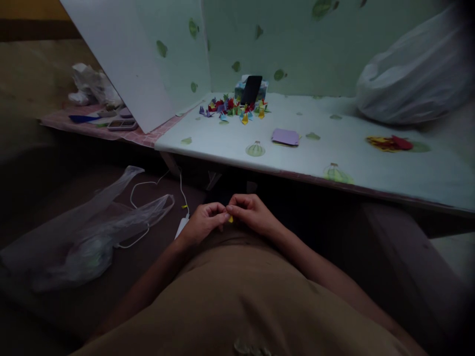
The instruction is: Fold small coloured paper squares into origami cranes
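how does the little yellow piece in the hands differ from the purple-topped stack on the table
The yellow piece is held between the left hand and right hand, while the purple-topped stack lies on the table. The yellow piece shows as a small patch, partly hidden; the stack shows a wider, flat purple top. Both appear to be paper.

Left hand (206, 220) and right hand (252, 212) met at a small yellow piece (230, 219), nearer the wearer than the purple-topped card stack (285, 137) on the tabletop (304, 157). Behind and left of the stack, multicoloured folded paper figures (245, 118) clustered before a dark phone (252, 90) and tissue box (263, 91). Right of the stack lay red and yellow pieces (389, 143); farther behind these, right of the stack, sat a white plastic bag (408, 89).
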`<state>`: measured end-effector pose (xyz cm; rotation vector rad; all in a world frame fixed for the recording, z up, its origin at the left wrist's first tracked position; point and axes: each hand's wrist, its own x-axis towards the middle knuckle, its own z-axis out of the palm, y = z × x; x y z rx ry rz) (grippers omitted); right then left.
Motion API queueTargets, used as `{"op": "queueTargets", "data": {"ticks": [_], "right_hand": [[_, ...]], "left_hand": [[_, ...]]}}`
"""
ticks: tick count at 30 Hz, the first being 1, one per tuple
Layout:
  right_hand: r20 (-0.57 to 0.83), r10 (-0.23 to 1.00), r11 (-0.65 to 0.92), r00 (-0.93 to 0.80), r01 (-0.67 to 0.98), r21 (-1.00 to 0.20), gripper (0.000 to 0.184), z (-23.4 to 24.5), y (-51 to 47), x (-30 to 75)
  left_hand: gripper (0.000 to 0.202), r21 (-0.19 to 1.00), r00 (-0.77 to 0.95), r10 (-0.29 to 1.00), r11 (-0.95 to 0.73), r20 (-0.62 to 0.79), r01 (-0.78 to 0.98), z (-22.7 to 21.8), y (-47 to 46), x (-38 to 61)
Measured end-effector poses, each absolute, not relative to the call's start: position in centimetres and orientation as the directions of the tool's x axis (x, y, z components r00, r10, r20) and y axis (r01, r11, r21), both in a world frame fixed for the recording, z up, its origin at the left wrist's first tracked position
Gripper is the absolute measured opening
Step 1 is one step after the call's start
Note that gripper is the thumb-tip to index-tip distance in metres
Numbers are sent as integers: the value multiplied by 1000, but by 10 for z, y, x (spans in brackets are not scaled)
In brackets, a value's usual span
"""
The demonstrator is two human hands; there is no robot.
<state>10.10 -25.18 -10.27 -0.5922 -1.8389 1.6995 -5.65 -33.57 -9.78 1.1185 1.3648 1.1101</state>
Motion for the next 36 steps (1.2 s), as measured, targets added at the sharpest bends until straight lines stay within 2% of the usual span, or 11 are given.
{"op": "queueTargets", "data": {"ticks": [11,14,17,22,28,33,36], "right_hand": [[190,731,172,-656,-92,-981,39,-103,-251,100],[170,721,122,-672,-119,-985,37,-106,-250,99],[186,709,150,-680,-113,-982,30,-109,-250,98],[239,758,224,-607,-102,-969,27,-112,-250,99],[219,783,161,-582,-150,-976,31,-110,-254,99],[250,776,194,-579,-158,-968,35,-108,-253,100],[202,749,100,-631,-194,-976,36,-107,-253,99]], "left_hand": [[27,995,-88,994,73,-68,63,-101,-335,-55],[28,989,-133,991,23,-4,146,-102,-336,-53],[28,970,-151,986,-26,64,241,-102,-336,-49],[23,984,-158,987,11,18,178,-101,-335,-45],[20,970,-211,972,-48,100,238,-106,-332,-42],[19,950,-228,950,-149,214,273,-111,-333,-40],[18,930,-250,934,-166,255,329,-111,-335,-41]]}}
